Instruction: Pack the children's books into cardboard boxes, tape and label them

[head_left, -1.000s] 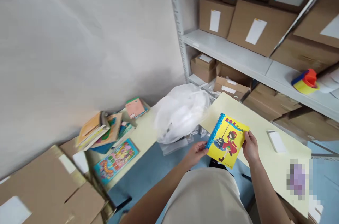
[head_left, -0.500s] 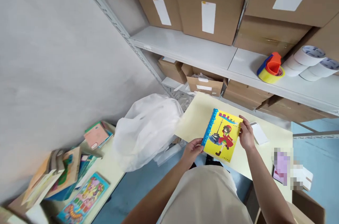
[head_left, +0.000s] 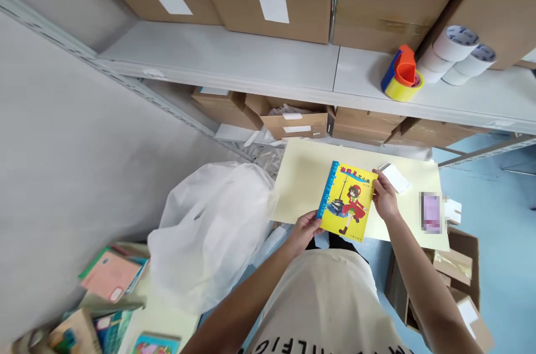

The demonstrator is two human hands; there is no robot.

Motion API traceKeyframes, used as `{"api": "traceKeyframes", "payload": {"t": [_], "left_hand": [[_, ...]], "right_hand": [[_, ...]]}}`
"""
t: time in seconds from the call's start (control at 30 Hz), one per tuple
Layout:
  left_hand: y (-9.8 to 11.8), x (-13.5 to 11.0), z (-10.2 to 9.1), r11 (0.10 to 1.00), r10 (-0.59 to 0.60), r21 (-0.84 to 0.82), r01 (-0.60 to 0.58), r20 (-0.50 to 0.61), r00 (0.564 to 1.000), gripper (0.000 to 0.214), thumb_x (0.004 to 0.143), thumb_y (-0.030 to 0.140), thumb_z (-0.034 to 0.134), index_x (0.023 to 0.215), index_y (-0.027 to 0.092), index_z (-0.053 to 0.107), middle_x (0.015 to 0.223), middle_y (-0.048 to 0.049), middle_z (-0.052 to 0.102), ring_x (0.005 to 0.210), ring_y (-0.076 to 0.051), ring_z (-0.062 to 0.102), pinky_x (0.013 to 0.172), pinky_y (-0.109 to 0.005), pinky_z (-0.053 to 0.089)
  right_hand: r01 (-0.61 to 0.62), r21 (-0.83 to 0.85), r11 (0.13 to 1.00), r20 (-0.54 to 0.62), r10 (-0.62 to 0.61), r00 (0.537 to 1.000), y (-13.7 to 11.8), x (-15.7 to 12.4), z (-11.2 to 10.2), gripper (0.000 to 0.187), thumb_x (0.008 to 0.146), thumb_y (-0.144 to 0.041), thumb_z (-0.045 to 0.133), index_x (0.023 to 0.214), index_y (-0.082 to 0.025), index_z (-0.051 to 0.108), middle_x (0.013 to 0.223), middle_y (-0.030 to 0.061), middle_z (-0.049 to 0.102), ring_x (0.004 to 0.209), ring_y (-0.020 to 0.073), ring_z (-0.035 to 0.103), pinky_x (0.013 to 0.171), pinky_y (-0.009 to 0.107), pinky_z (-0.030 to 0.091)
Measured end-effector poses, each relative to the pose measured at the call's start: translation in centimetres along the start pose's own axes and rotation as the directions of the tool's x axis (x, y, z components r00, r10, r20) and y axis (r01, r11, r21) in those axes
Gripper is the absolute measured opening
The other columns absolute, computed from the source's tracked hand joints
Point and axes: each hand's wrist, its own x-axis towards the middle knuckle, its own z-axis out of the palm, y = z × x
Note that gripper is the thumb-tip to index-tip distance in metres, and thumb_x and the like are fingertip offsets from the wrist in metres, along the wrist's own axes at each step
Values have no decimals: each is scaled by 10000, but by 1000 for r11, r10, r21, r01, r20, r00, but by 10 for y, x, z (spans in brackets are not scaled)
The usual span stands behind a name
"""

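A yellow picture book with a blue spine strip and a red-clad cartoon figure on its cover is held up between my two hands, above the pale table. My left hand grips its lower left corner, thumb on the front. At the upper right edge, my right hand pinches the book, its other fingers partly hidden behind. Just beyond my right hand a small white box lies on the table. The book appears closed, cover facing me.
A white plastic bag bulges left of the table. Books are stacked at lower left. Cartons fill the shelves ahead; a tape dispenser and white tape rolls sit on the shelf. An open carton stands at right.
My view has shifted, bringing the table's right side and the open carton further into sight. Both hands keep their hold on the book, which stays closed.
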Motion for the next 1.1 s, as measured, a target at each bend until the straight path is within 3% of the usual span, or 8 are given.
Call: {"api": "traceKeyframes", "payload": {"t": [0.2,0.33,0.43,0.57,0.7,0.83,0.97,1.1], "left_hand": [[18,9,-6,985,-165,-25,173,196,967,581,577,479,915,1036,171,737,983,-116,765,856,-221,725,791,-325,541],[21,12,15,967,-252,47,249,309,917,511,587,446,913,989,174,753,940,-113,763,888,-277,724,806,-391,551],[24,8,33,978,-207,78,192,339,918,493,648,514,853,1039,236,740,1045,-87,756,1077,-303,679,919,-440,518],[37,-1,37,999,-23,-19,32,377,926,762,712,829,579,1157,219,682,1271,-139,687,1311,-366,533,1069,-554,403],[47,-8,28,941,188,255,-224,156,970,689,633,687,769,1093,183,673,1176,-133,727,1186,-363,625,991,-500,499],[39,-13,27,907,205,379,-183,-18,979,679,616,701,763,1041,187,636,1136,-106,737,1061,-319,693,852,-436,588],[30,-14,30,960,160,238,-150,-23,987,711,628,714,754,1099,204,602,1158,-102,730,1072,-299,698,874,-444,591],[26,-9,30,983,89,157,-99,72,993,718,615,676,797,1138,208,645,1165,-106,730,1105,-300,687,944,-466,561]], "right_hand": [[99,-63,993,136,-89,987,-34,-14,-10,519,620,-396,826,1119,-312,706,1092,12,729,903,225,684,726,349,546],[313,-212,926,361,-223,905,-77,-16,-8,457,573,-366,901,981,-267,722,1288,44,658,1224,277,574,929,380,515],[345,-265,900,459,-197,866,-98,-10,-5,427,549,-410,927,831,-237,658,1073,54,739,1049,261,662,825,361,545],[261,-320,911,529,-57,847,-103,3,4,476,568,-462,915,851,-230,612,860,29,753,758,215,705,653,320,552],[237,-380,894,541,7,841,-95,13,23,441,616,-483,875,884,-223,642,913,45,759,788,228,719,681,342,571],[259,-435,862,525,10,851,-89,15,22,447,639,-518,836,938,-218,694,881,45,756,746,215,703,643,341,573],[245,-420,874,427,-48,903,-81,10,-11,540,626,-521,841,1060,-226,714,833,22,739,673,176,672,575,305,560],[153,-232,961,245,-94,965,-66,5,-37,577,607,-555,849,1066,-244,690,817,0,743,695,163,690,673,336,596]]}}
